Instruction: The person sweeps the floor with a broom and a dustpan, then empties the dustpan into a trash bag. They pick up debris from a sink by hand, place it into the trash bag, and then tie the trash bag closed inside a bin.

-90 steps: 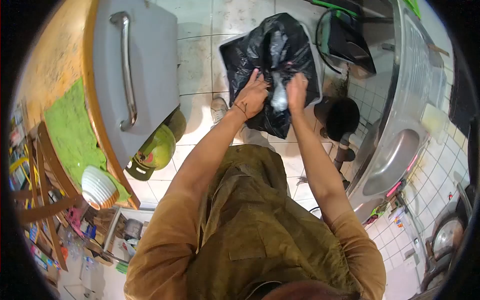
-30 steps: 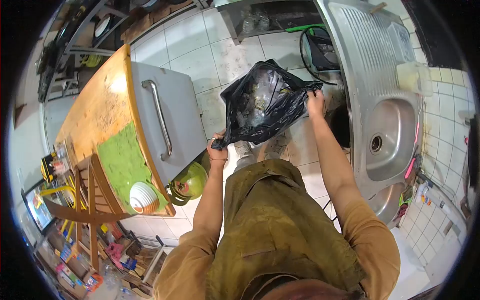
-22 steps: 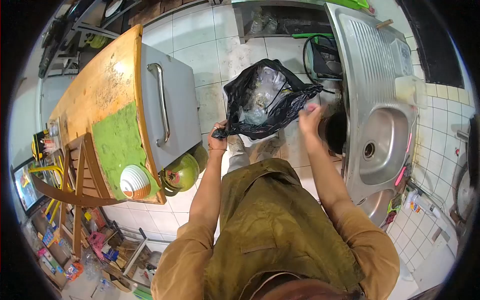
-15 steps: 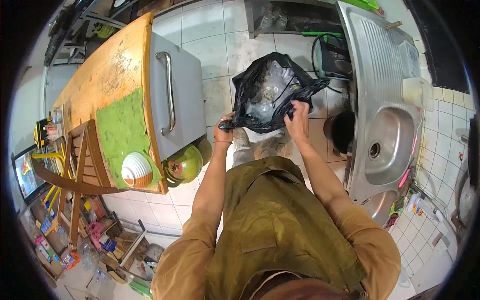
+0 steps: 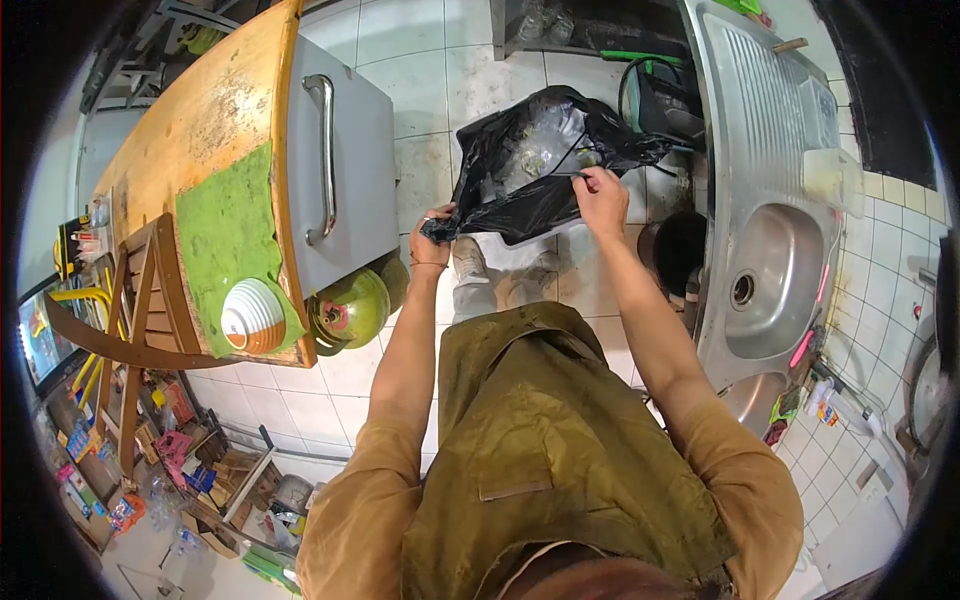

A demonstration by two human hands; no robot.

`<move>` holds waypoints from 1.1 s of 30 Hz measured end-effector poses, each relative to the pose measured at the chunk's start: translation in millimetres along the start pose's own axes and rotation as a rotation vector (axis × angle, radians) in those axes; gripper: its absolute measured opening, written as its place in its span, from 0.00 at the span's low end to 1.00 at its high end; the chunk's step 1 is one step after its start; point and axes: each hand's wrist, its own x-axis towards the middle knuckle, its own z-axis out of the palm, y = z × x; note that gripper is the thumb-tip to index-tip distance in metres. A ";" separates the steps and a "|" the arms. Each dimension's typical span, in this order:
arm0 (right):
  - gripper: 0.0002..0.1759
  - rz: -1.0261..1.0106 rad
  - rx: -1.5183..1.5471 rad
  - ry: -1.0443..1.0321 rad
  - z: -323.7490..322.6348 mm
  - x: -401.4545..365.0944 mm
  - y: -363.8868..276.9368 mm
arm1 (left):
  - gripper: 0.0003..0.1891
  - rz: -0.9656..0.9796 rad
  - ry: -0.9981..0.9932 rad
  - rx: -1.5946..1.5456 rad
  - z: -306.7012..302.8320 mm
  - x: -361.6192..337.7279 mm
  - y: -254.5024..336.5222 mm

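Note:
A black plastic garbage bag (image 5: pixel 520 215) hangs between my hands above the tiled floor, its mouth spread wide. Inside it, clear crumpled plastic rubbish (image 5: pixel 545 145) shows. My left hand (image 5: pixel 436 232) is closed on the bag's near left corner, where a bunched end sticks out past the fingers. On the right, my right hand (image 5: pixel 601 198) pinches the bag's near rim, thumb and fingers together. The bag's far right corner reaches toward the sink unit. My shoes (image 5: pixel 468 262) stand just below the bag.
To the right runs a steel sink counter (image 5: pixel 720 130), with a dark bucket (image 5: pixel 678 250) beneath it. On the left stand a wooden-topped cabinet (image 5: pixel 225 110), a striped bowl (image 5: pixel 258 318) on a green cloth (image 5: pixel 225 235), and a green gas cylinder (image 5: pixel 355 308).
The near side of the bag is pulled out wider and flatter. My hands have moved farther apart, and the right one sits higher along the rim.

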 end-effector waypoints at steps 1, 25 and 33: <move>0.10 0.021 0.001 -0.002 0.7 3.1 3.7 | 0.12 0.007 0.009 0.023 -0.1 -0.8 0.8; 0.24 0.553 0.739 0.159 50.9 116.1 133.3 | 0.04 0.693 -0.398 0.233 48.6 87.7 -1.0; 0.15 0.525 1.630 0.401 81.1 163.1 204.1 | 0.02 0.956 -1.011 0.212 60.0 134.1 32.4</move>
